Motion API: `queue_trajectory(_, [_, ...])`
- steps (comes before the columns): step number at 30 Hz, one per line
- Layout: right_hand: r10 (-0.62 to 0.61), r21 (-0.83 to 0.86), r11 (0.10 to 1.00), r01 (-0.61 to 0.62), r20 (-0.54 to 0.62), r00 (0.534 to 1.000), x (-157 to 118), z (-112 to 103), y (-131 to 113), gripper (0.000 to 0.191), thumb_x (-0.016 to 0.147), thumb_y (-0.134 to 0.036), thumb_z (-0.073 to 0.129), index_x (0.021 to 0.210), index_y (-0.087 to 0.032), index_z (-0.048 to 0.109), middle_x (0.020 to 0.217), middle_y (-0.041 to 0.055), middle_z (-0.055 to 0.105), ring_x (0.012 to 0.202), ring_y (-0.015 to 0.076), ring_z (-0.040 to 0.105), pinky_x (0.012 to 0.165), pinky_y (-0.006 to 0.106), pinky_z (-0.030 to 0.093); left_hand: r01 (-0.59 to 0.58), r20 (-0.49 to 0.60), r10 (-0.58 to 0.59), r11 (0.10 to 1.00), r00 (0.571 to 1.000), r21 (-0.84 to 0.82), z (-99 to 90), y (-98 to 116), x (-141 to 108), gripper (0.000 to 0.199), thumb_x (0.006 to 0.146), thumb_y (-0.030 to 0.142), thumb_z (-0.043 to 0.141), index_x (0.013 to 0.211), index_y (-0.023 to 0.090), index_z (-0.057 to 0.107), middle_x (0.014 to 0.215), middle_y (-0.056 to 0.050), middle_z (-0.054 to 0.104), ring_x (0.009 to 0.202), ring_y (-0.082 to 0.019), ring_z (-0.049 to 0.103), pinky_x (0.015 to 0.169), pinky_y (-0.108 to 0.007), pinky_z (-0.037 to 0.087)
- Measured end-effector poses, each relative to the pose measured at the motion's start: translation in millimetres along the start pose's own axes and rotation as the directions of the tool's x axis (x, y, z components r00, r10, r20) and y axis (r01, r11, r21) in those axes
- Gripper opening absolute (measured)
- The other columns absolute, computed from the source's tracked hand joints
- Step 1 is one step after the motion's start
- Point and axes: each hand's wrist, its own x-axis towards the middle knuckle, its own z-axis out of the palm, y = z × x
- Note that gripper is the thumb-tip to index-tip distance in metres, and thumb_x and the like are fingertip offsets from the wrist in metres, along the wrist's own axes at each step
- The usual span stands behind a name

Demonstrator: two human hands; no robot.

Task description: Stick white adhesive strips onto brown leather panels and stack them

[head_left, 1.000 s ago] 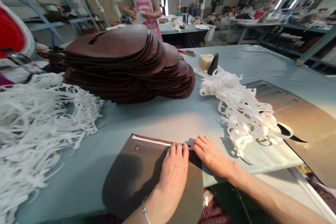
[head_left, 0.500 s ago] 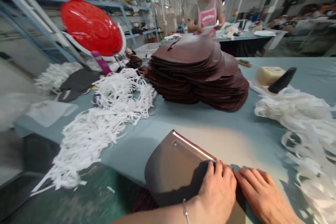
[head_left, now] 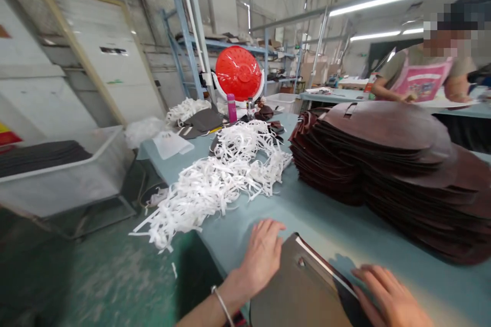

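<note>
Grey-brown panel (head_left: 299, 299) by right hand (head_left: 389, 294), apron lettering (head_left: 421, 85) blurred

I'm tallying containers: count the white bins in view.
2. One bin is at left, holding dark sheets; another bin is farther back, right of the red round thing. More may be hidden behind the brown stack.

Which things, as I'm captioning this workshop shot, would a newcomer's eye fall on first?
Probably the glossy red disc, standing upright beyond the heap of white strips on the blue table. Next, the tall, dark brown stack at the right. Nearest, at bottom centre, lies a grey-brown panel with a white-lined edge.
</note>
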Motion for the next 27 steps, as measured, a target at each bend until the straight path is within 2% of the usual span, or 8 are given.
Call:
queue_trajectory(3, [0.103,0.165,0.978,-0.128,0.15,0.983,75,14,-46,0.022,0.095,-0.029,0.039,0.105,-0.023,0.058,0.099,0.0072,0.061,0.082,0.0183,0.062,0.073,0.029,0.05,0.077,-0.112,-0.077,0.997,0.991,-0.003,-12.5,-36,13,0.027,0.083,0.002,0.046,0.101,0.019,0.054,0.101,-0.005,0.056,0.099,-0.022,0.052,0.09,-0.039,0.043])
queue_trajectory(7, [0.072,0.262,0.956,-0.133,0.228,0.971,158,46,-86,0.027,0.094,-0.016,0.035,0.108,-0.018,0.058,0.1,0.0085,0.059,0.084,0.0182,0.06,0.075,0.028,0.046,0.123,-0.269,-0.102,0.99,0.958,0.064,-22.9,-65,36,0.029,0.082,0.001,0.042,0.103,0.018,0.052,0.103,-0.007,0.056,0.102,-0.023,0.053,0.093,-0.041,0.043])
queue_trajectory(11, [0.012,0.262,0.961,-0.09,0.287,0.958,216,84,-112,0.043,0.087,-0.003,0.033,0.118,-0.022,0.055,0.105,0.0068,0.06,0.094,0.0185,0.06,0.079,0.026,0.043,0.176,-0.433,-0.101,0.975,0.896,0.137,-25.7,-77,56,0.033,0.083,0.003,0.04,0.111,0.018,0.049,0.108,-0.009,0.057,0.107,-0.025,0.052,0.094,-0.045,0.042])
queue_trajectory(14, [0.041,0.252,0.96,-0.125,0.314,0.948,241,106,-123,0.041,0.085,-0.002,0.035,0.115,-0.019,0.057,0.105,0.0093,0.06,0.093,0.0214,0.06,0.077,0.029,0.042,0.093,-0.381,-0.015,0.977,0.924,0.189,-23.1,-83,72,0.039,0.084,0.005,0.039,0.121,0.017,0.046,0.114,-0.01,0.058,0.111,-0.024,0.051,0.097,-0.043,0.041])
queue_trajectory(17, [0.101,0.253,0.949,-0.187,0.318,0.943,241,111,-118,0.027,0.088,-0.007,0.037,0.095,-0.015,0.061,0.097,0.0103,0.061,0.086,0.0217,0.06,0.073,0.03,0.041,-0.022,-0.204,0.083,0.958,0.975,0.285,-19.6,-96,88,0.041,0.088,0.011,0.041,0.126,0.022,0.048,0.121,-0.006,0.059,0.12,-0.023,0.047,0.101,-0.041,0.037])
queue_trajectory(19, [0.131,0.274,0.936,-0.221,0.31,0.942,225,100,-103,0.02,0.088,-0.01,0.041,0.083,-0.017,0.059,0.089,0.0067,0.06,0.081,0.0191,0.058,0.071,0.028,0.041,-0.033,-0.145,0.086,0.94,0.986,0.34,-18.1,-109,96,0.031,0.091,0.018,0.043,0.118,0.024,0.056,0.12,-0.006,0.06,0.122,-0.024,0.046,0.102,-0.042,0.036])
queue_trajectory(24, [0.233,0.421,0.84,-0.343,0.292,0.928,142,34,-42,0.02,0.091,-0.024,0.046,0.072,-0.02,0.053,0.077,0.0001,0.056,0.073,0.0137,0.055,0.067,0.023,0.04,0.053,-0.203,0.019,0.938,0.979,0.344,-18.7,-138,112,0.022,0.088,0.021,0.045,0.102,0.021,0.062,0.109,-0.009,0.063,0.11,-0.027,0.053,0.096,-0.045,0.038])
queue_trajectory(27, [0.371,0.529,0.741,-0.414,0.191,0.909,93,-7,-12,0.023,0.091,-0.035,0.049,0.074,-0.02,0.054,0.089,0.0027,0.058,0.085,0.0162,0.055,0.076,0.026,0.041,0.068,-0.251,0.009,0.953,0.968,0.295,-19.6,-131,112,0.021,0.085,0.02,0.047,0.099,0.019,0.062,0.105,-0.009,0.062,0.104,-0.026,0.055,0.095,-0.045,0.04])
